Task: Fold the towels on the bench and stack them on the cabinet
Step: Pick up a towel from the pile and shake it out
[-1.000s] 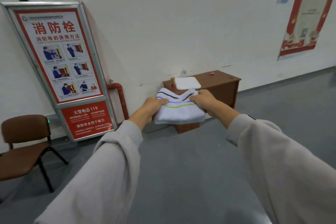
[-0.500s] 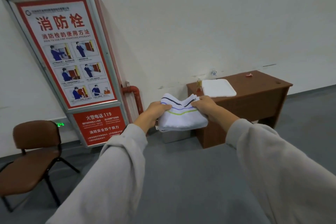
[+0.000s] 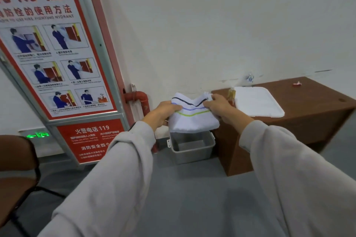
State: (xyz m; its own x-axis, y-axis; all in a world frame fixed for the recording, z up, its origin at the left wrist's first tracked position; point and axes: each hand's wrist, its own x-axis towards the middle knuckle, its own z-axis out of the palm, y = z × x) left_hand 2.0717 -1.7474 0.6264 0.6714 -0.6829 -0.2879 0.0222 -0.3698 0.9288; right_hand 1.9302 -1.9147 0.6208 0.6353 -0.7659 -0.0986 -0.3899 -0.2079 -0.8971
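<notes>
Wall (image 3: 212, 25): white, fills the upper right.
Poster (image 3: 57, 63): red-framed, upper left.
Cabinet (image 3: 312, 119): brown, right of centre, against the wall.
White towel (image 3: 258, 102): folded flat on the cabinet top.
Striped towel (image 3: 192, 121): folded, held up at centre, just left of the cabinet, above a metal bin (image 3: 192, 152).
Left hand (image 3: 159, 113): grips its left edge.
Right hand (image 3: 221, 107): grips its upper right corner, seemingly in a pinch.
</notes>
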